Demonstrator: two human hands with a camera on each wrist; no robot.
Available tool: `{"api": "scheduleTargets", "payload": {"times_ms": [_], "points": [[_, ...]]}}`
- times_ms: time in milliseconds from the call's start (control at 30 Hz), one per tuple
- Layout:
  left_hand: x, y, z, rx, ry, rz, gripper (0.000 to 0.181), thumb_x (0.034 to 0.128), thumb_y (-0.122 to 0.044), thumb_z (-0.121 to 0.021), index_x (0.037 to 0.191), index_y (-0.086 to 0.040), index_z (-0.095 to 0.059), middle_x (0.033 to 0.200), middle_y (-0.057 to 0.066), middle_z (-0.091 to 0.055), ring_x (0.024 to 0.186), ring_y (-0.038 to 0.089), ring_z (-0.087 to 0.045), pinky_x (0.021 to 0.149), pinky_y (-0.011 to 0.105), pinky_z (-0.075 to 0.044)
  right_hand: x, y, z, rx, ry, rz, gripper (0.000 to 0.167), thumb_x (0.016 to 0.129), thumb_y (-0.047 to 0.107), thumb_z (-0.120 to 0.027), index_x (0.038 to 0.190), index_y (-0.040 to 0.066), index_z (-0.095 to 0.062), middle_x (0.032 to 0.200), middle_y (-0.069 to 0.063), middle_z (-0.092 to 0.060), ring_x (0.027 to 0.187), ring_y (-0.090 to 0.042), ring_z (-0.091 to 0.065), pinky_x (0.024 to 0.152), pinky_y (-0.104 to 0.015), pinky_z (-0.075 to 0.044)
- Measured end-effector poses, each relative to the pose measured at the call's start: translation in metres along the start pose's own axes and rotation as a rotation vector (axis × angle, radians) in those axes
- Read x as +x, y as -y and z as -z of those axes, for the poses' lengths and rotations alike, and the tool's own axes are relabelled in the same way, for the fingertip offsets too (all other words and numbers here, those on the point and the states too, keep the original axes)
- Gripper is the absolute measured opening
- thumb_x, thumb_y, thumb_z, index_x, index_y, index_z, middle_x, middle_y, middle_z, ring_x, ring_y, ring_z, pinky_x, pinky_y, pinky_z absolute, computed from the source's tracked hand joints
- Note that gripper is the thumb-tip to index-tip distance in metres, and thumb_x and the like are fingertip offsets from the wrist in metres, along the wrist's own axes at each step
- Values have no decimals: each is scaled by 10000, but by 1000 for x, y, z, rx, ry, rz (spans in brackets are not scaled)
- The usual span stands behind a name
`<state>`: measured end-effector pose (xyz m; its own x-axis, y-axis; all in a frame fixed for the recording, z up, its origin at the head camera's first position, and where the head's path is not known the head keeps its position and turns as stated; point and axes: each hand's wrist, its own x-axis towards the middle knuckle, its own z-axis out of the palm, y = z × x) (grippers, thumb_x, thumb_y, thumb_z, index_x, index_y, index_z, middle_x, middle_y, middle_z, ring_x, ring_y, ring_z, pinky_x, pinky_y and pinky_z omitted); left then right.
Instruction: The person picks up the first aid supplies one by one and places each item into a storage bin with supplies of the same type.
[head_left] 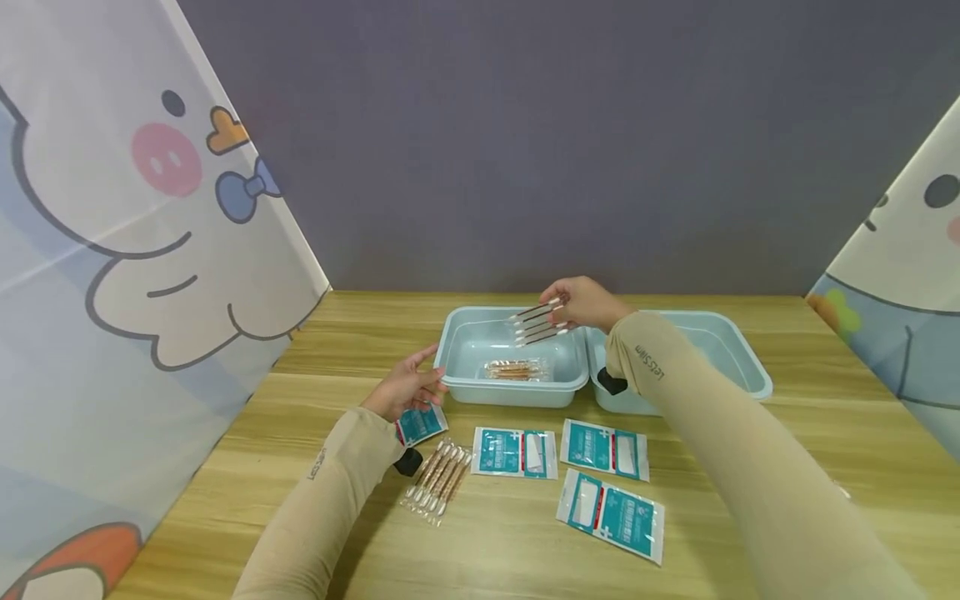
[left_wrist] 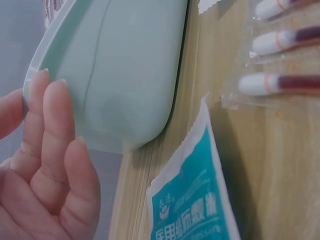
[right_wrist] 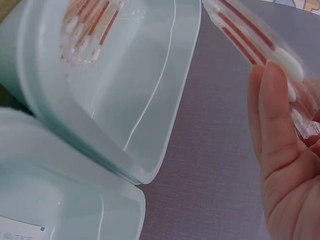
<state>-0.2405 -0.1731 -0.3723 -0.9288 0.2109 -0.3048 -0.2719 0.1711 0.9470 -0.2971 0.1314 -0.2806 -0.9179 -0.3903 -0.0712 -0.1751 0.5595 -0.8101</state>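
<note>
My right hand (head_left: 588,304) pinches one end of a clear strip pack of cotton swabs (head_left: 538,323) with brown sticks and white tips. The pack hangs tilted above the light-blue plastic basin (head_left: 517,396) on the left. Inside that basin lies another swab pack (head_left: 517,369), also seen in the right wrist view. At the basin's left end, my left hand (head_left: 405,390) grips the rim; in the left wrist view its thumb and fingertips (left_wrist: 57,95) lie on either side of it. Under the left hand lies a teal-and-white gauze packet (head_left: 422,423), partly hidden.
A second light-blue basin (head_left: 753,379) adjoins on the right, partly behind my right arm; a white printed packet (right_wrist: 22,231) shows inside it. On the wooden table, nearer me, lie a swab pack (head_left: 438,479) and three more gauze packets (head_left: 514,452). A grey panel stands behind.
</note>
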Motion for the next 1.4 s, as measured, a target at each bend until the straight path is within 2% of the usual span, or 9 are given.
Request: {"api": "scheduleTargets", "payload": {"times_ms": [133, 300, 467, 633, 800, 1167, 1233, 1400], "points": [[-1, 0, 0, -2, 3, -3, 613, 1010, -175, -509, 1541, -180, -203, 748, 18, -667, 534, 95, -602, 519, 240, -438, 7, 5, -2, -21, 7, 0, 285, 868, -64, -634, 1150, -79, -599, 926, -143, -640, 699, -102, -593, 613, -226, -518], [-2, 0, 0, -9, 9, -2, 613, 1013, -169, -502, 1543, -185, -196, 753, 22, -669, 532, 94, -604, 525, 246, -443, 15, 9, -4, -15, -1, -8, 294, 863, -82, -626, 1155, -89, -590, 1028, -224, -626, 696, -111, -594, 604, -216, -518], [0, 2, -1, -25, 4, -3, 602, 1014, -152, -496, 1541, -186, -207, 736, 16, -665, 525, 92, -599, 516, 242, -443, 22, 5, -11, -35, 2, -49, 297, 847, -99, -618, 1142, -93, -592, 906, -163, -612, 634, -106, -580, 584, -222, -529], [3, 4, -3, -44, 8, -1, 598, 1012, -138, -496, 1539, -192, -218, 723, 7, -662, 520, 90, -597, 519, 243, -449, 28, 3, -16, -96, 7, -95, 286, 858, -81, -618, 1143, -60, -610, 866, -122, -600, 627, -118, -575, 658, -307, -560], [2, 4, -1, -51, 1, 2, 606, 1011, -143, -499, 1540, -202, -211, 727, 3, -659, 528, 94, -600, 526, 242, -455, 37, 2, -21, -100, 3, -86, 289, 865, -74, -619, 1152, -55, -611, 915, -151, -606, 638, -134, -578, 729, -375, -561], [1, 3, -2, -60, 9, 1, 604, 1012, -149, -499, 1540, -188, -208, 721, 2, -657, 518, 84, -595, 508, 230, -454, 42, 1, -34, -94, 33, -125, 293, 878, -68, -614, 1169, -38, -608, 880, -124, -621, 613, -131, -555, 628, -286, -550], [2, 3, -2, -60, 1, 8, 597, 1012, -145, -500, 1537, -202, -223, 715, -3, -654, 514, 81, -592, 509, 230, -449, 43, 0, -36, -94, 45, -132, 297, 877, -72, -615, 1172, -35, -609, 880, -124, -609, 609, -132, -552, 640, -298, -553], [4, 3, -4, -59, 4, -5, 596, 1015, -141, -492, 1540, -183, -213, 709, -5, -653, 512, 80, -592, 518, 237, -442, 47, -5, -39, -90, 98, -165, 314, 869, -91, -607, 1177, -29, -609, 894, -119, -563, 584, -118, -530, 778, -401, -548]]}}
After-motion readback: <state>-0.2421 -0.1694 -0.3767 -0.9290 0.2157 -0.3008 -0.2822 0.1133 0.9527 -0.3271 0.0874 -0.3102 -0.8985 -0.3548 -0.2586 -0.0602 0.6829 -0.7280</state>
